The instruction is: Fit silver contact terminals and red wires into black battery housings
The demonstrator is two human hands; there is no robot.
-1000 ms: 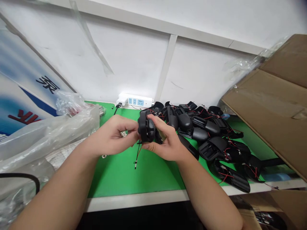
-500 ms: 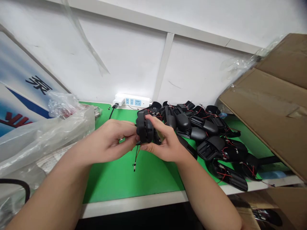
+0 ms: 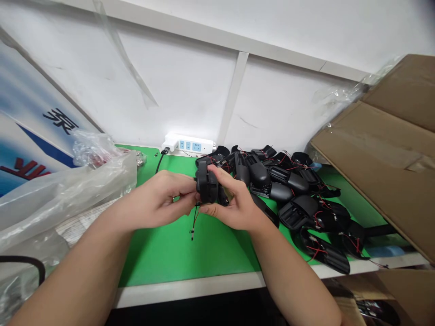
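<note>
A black plastic housing with a rounded end (image 3: pixel 208 184) is held between my two hands above the green mat (image 3: pixel 190 262). My right hand (image 3: pixel 234 199) grips it from the right, thumb on the near side and fingers on the far side. Pinched at its left side are the fingers of my left hand (image 3: pixel 166 199); what exactly they grip there is partly hidden. Below the housing dangles a thin red and black wire (image 3: pixel 193 224) with a small connector at its end.
Many similar black housings (image 3: pixel 282 190) with red wires lie piled to the right. A white power strip (image 3: pixel 190 144) rests against the wall. Cardboard (image 3: pixel 380 136) leans over the right side, and clear plastic bags (image 3: pixel 102 181) cover the left. An open carton (image 3: pixel 390 290) stands below the table edge.
The view has shifted slightly. Both hands keep their hold, and the housing appears turned a little, its gap between the two parts looking narrower.
</note>
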